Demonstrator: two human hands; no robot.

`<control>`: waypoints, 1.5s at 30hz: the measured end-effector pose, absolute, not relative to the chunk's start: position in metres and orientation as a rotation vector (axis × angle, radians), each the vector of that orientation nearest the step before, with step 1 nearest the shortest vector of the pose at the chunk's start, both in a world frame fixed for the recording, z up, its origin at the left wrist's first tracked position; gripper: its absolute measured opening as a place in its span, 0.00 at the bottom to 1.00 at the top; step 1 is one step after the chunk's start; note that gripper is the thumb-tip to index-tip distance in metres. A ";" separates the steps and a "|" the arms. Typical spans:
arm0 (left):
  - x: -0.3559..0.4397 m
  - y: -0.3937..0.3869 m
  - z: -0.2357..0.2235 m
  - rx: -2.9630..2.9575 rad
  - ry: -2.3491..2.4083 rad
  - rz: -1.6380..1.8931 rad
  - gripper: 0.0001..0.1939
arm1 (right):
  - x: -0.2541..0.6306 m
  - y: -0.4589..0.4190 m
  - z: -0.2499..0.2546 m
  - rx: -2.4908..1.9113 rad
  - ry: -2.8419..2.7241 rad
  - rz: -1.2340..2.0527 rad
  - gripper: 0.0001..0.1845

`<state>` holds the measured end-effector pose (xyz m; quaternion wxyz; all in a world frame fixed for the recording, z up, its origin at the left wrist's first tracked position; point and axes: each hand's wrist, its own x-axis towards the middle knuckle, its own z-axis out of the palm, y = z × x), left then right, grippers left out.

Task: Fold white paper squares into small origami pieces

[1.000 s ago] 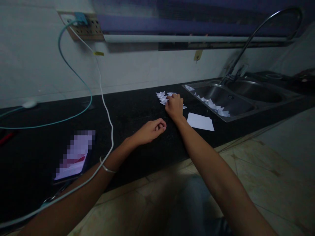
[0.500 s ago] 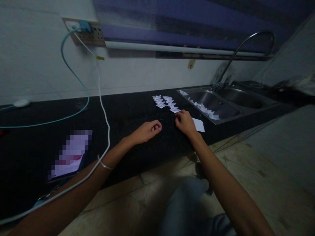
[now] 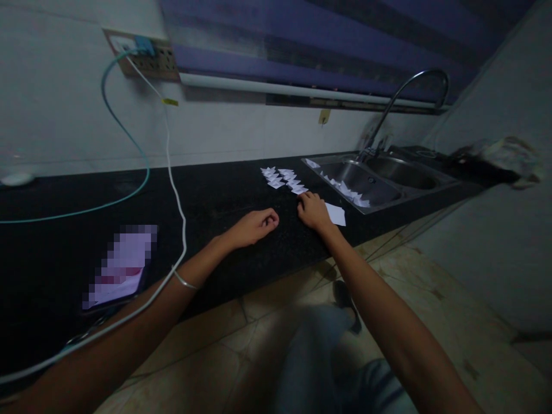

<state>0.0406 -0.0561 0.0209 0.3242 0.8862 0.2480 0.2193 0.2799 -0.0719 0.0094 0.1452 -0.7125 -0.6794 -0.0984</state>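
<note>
My left hand is loosely curled above the dark counter, fingers folded toward the thumb, and nothing shows in it. My right hand rests on the counter with bent fingers and the thumb a little apart. Nothing shows in its grip, though its palm side is hidden. Beside it, partly behind the wrist, lies white paper in flat pieces. Just beyond its fingertips, small folded white paper pieces with pointed tips stand in two short rows. More folded paper pieces line the near edge of the sink.
A double steel sink with a curved faucet is at the right. A phone with a blurred screen lies at the left. A white cable crosses over my left forearm, and a teal cable hangs from the wall socket.
The whole view has shifted slightly, so counter and sink sit a little further left. Both hands keep nearly the same pose and place on the counter; the folded papers look unchanged.
</note>
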 end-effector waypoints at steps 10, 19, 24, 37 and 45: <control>0.042 -0.055 0.018 2.372 0.673 0.551 0.11 | 0.281 -0.068 0.010 -2.116 -1.996 -0.245 0.25; 0.041 -0.052 0.014 2.372 0.646 0.570 0.11 | 0.282 -0.072 0.010 -2.003 -1.962 -0.172 0.24; 0.042 -0.051 0.012 2.347 0.659 0.580 0.12 | 0.315 -0.077 0.042 -1.636 -1.955 -0.129 0.25; 0.042 -0.053 0.015 2.380 0.645 0.587 0.10 | 0.396 -0.127 0.046 -1.898 -2.415 0.157 0.24; 0.042 -0.054 0.017 2.357 0.632 0.575 0.11 | 0.394 -0.121 0.055 -1.819 -2.546 0.140 0.21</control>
